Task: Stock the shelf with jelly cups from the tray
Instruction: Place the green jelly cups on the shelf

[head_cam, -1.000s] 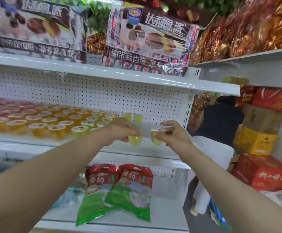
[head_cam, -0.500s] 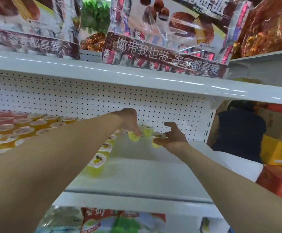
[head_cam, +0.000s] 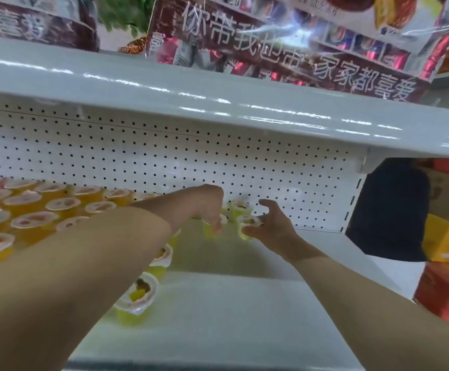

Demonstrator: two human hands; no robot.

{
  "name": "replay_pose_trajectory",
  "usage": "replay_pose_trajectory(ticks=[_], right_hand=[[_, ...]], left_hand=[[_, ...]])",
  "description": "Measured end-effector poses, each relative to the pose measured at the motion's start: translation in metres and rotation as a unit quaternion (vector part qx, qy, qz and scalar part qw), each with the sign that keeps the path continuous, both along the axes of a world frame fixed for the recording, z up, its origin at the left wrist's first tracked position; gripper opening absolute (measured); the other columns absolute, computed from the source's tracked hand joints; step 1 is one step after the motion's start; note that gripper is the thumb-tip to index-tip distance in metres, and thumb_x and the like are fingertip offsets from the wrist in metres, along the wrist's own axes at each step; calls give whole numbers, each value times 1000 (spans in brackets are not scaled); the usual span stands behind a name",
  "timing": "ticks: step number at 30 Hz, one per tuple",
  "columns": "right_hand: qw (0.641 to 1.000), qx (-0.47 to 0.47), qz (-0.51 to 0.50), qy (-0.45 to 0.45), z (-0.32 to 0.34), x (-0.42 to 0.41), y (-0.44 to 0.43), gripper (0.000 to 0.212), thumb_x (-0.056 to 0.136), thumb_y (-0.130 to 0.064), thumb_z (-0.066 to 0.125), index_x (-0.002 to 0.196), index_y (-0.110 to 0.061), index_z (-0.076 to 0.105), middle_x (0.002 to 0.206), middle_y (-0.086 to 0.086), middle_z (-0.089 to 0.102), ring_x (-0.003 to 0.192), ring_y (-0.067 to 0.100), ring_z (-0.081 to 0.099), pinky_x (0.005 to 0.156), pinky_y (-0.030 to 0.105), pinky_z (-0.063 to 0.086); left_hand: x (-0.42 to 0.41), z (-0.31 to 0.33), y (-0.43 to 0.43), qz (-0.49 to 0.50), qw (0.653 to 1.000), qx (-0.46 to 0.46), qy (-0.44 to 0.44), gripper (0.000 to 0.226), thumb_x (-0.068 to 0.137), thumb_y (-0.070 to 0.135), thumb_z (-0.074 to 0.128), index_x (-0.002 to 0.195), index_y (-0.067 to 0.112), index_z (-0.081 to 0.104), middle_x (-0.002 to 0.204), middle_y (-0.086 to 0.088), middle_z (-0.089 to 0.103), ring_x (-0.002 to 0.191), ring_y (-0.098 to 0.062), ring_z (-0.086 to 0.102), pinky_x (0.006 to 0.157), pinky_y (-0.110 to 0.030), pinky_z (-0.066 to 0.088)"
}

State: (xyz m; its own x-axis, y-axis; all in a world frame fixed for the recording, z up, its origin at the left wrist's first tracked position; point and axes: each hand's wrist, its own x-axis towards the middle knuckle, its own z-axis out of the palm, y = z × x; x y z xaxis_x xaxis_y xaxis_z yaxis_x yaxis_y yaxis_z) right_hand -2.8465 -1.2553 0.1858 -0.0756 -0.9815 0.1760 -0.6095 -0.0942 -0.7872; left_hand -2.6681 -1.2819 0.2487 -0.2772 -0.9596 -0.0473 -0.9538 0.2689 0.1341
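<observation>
Cup point(head_cam: 210, 229): green, it is held by the rim from above, deep on the shelf point(head_cam: 244, 317), near the pegboard point(head_cam: 164, 162).
Second cup point(head_cam: 248, 226): it is set at 3 o'clock of the first, just in front of a back cup point(head_cam: 240, 208).
Left hand point(head_cam: 208, 207): the fingers are curled down around the cup. A top grip is probably chosen so that the cup can be lowered straight beside its neighbours.
Right hand point(head_cam: 270, 227): it is spread wide, with the thumb just beside the second cup, which is judged to be released.
Orange cups point(head_cam: 30, 210): close rows are seen at 9 o'clock. The green row seems to be started from the back, so the bare front at 6 o'clock stays reachable.
Tray: not in view.
Change: half a second ago the right hand was narrower around its cup, and now it is opened. The left hand is brought lower, and the shelf is seen closer.
</observation>
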Motion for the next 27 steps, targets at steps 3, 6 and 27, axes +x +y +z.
replay_pose_trajectory(ticks=[3, 6, 27], right_hand=[[1000, -3, -1, 7, -1, 0, -5, 84, 75, -27, 79, 146, -25, 32, 103, -4, 65, 102, 15, 59, 86, 24, 41], [1000, -4, 2, 11, -3, -2, -7, 85, 75, -27, 79, 145, -25, 33, 105, -2, 68, 102, 15, 61, 86, 25, 44], [964, -94, -55, 244, 70, -71, 161, 59, 93, -54, 53, 140, -19, 45, 130, 11, 54, 120, 29, 51, 85, 31, 41]], left_hand=[[2, 1, -5, -3, 1000, 5, -6, 70, 75, 36, 83, 130, 4, 53, 128, -10, 59, 112, -27, 59, 86, -32, 48], [3, 1, -5, -3, 1000, 4, -11, 71, 75, 35, 83, 130, 4, 52, 128, -10, 59, 113, -27, 58, 85, -32, 48], [-50, 35, 162, 30, 994, -90, 60, 72, 92, 60, 48, 144, 12, 36, 142, -12, 40, 128, -30, 43, 101, -41, 42]])
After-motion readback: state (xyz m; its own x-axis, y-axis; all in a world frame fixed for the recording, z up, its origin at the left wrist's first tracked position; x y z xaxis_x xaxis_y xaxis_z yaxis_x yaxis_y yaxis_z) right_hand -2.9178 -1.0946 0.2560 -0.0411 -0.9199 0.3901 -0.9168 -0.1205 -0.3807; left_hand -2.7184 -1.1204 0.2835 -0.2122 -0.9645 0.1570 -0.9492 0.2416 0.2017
